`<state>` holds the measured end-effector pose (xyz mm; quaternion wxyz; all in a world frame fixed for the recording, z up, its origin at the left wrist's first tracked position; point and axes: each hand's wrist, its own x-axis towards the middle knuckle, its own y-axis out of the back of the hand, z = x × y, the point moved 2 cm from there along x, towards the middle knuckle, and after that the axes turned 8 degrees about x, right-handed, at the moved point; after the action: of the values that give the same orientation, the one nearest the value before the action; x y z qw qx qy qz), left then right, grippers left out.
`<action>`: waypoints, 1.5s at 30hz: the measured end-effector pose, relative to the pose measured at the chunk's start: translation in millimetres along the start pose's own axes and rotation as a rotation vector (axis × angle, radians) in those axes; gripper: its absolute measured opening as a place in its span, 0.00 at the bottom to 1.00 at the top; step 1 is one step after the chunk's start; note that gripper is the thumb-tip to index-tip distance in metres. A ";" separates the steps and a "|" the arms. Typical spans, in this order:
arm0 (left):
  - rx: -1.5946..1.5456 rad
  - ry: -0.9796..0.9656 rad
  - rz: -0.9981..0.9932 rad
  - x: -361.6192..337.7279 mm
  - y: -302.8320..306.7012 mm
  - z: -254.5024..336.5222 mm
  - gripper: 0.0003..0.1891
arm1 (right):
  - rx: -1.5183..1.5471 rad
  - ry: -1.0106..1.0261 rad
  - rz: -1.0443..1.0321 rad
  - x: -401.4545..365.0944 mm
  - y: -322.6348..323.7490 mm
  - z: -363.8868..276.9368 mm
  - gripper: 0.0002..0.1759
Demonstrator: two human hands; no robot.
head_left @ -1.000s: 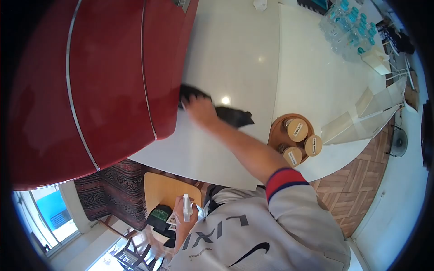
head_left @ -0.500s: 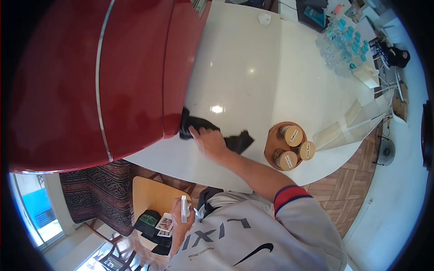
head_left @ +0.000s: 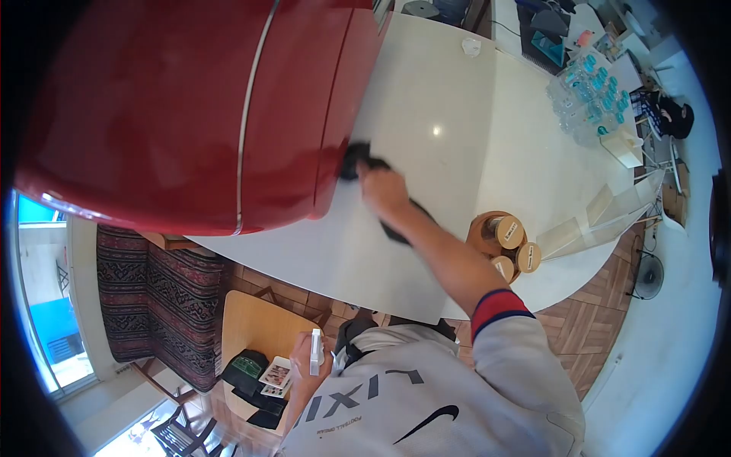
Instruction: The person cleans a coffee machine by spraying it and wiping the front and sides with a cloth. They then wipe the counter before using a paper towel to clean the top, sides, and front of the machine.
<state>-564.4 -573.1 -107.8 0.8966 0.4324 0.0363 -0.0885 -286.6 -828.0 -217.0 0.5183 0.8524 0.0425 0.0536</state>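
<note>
A black cloth (head_left: 355, 160) lies against the base of a large red glossy object (head_left: 297, 114) on the white table (head_left: 426, 84). My right hand (head_left: 383, 190) is closed on the cloth, slightly blurred, and part of the cloth trails under my wrist. Low at my left side, my left hand (head_left: 308, 355) is closed around a small white object (head_left: 316, 352), held upright near the wooden chair. Right of my right forearm, a round wooden tray (head_left: 477, 233) holds jars with wooden lids (head_left: 509, 231), partly hidden by the arm.
Plastic bottles with teal caps (head_left: 590, 95) and a tissue box (head_left: 623, 147) stand at the far right. A crumpled white piece (head_left: 471, 47) lies at the far end. Below the table is a wooden chair (head_left: 259, 320) with a black pouch (head_left: 245, 369) and cards (head_left: 276, 373).
My right hand has moved away from me along the red object's base, taking the black cloth with it. The view has shifted somewhat. My left hand still grips the white object.
</note>
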 end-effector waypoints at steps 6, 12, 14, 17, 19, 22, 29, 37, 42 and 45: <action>-0.011 -0.007 0.020 -13.3 3.0 -17.5 0.09 | -0.032 0.039 0.126 -23.2 -25.6 -13.0 0.22; -0.010 -0.004 0.025 -10.3 1.0 -32.7 0.10 | -0.113 -0.307 0.256 -114.7 13.6 16.3 0.21; -0.034 -0.016 0.020 -6.0 3.4 -30.1 0.10 | -0.074 -0.447 0.354 -72.9 50.4 65.0 0.20; -0.037 -0.035 0.005 -2.7 2.5 -31.6 0.09 | -0.116 -0.470 0.422 -25.7 38.9 93.4 0.19; -0.025 -0.062 0.003 7.6 2.5 -31.2 0.09 | -0.183 -0.305 0.402 -48.2 7.9 51.5 0.19; -0.021 -0.073 -0.026 16.2 1.2 -29.3 0.10 | -0.136 -0.155 0.329 -95.9 5.2 12.2 0.17; -0.017 -0.045 0.007 25.2 14.5 -12.1 0.09 | -0.125 -0.565 0.542 -21.5 46.8 94.3 0.18; 0.042 -0.001 -0.044 32.0 6.6 -7.9 0.07 | -0.150 -0.395 0.500 67.4 55.6 113.6 0.22; 0.136 0.141 0.008 6.2 13.6 -9.6 0.10 | -0.154 -0.422 0.629 200.6 66.2 174.7 0.15; 0.282 0.275 -0.059 -16.8 15.6 -25.1 0.16 | -0.059 -0.286 0.584 272.6 68.1 196.6 0.14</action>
<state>-577.7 -541.8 -109.0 0.8107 0.5605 0.1582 -0.0594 11.3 -997.2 -233.5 0.5061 0.8122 -0.2786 0.0809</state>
